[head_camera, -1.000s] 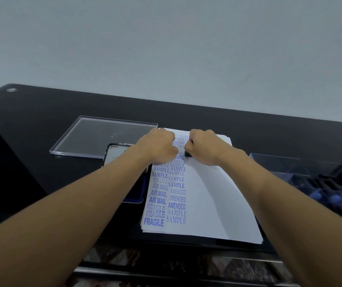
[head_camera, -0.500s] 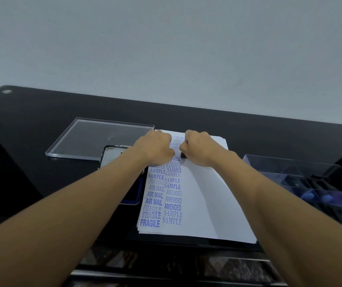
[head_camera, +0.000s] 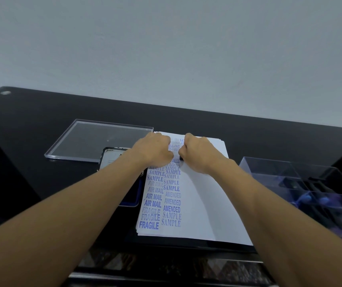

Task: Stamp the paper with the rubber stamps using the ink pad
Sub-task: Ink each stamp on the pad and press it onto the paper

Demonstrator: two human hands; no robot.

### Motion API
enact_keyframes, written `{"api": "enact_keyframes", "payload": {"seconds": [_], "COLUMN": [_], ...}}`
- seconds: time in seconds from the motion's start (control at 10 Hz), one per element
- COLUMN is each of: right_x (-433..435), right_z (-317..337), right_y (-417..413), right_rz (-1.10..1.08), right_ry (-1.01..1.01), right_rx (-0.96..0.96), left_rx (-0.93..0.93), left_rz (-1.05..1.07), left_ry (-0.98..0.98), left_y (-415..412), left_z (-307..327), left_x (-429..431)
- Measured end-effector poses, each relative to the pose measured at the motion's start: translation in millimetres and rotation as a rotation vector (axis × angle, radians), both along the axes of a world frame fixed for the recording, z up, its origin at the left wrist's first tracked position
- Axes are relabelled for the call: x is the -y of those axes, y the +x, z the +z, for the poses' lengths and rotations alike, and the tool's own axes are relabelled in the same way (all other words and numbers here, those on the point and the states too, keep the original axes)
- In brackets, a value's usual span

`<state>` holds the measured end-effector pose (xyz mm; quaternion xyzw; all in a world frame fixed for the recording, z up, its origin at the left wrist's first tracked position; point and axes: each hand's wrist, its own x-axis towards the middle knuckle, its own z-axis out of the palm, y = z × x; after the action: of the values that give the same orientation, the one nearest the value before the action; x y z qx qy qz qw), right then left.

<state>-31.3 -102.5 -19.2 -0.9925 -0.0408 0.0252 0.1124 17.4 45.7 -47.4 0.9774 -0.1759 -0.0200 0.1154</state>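
I observe two bare forearms [head_camera: 87, 204] running up from the lower corners of the frame. The left hand [head_camera: 155, 151] and right hand [head_camera: 201, 154] are likewise uncovered; their fingers are largely hidden from me.

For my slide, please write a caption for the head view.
Right hand holds a dark stamp on the printed paper; left hand rests beside it.

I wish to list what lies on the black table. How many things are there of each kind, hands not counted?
paper stack: 1
ink pad: 1
clear flat lid: 1
clear box: 1 (its contents too blurred to count)
rubber stamp, in the right hand: 1
Total: 5
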Motion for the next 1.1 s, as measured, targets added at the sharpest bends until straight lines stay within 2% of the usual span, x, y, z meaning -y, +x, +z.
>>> {"api": "enact_keyframes", "payload": {"seconds": [0.3, 0.6, 0.8, 1.1], "right_x": [1, -2, -1, -2], "right_z": [-1, 3, -10, -7], "right_y": [5, 0, 4, 8], "right_rz": [-0.044, 0.003, -0.086, -0.070], "right_ry": [0.071, -0.021, 0.107, 0.073], "right_rx": [-0.011, -0.010, 0.032, 0.027], "left_rx": [0.002, 0.003, 0.005, 0.006], "left_rz": [0.004, 0.010, 0.006, 0.006], "left_ry": [0.005, 0.005, 0.012, 0.015], "left_y": [1, 1, 1, 2], "left_z": [-2, -2, -2, -3], "left_x": [0, 1, 1, 1]}}
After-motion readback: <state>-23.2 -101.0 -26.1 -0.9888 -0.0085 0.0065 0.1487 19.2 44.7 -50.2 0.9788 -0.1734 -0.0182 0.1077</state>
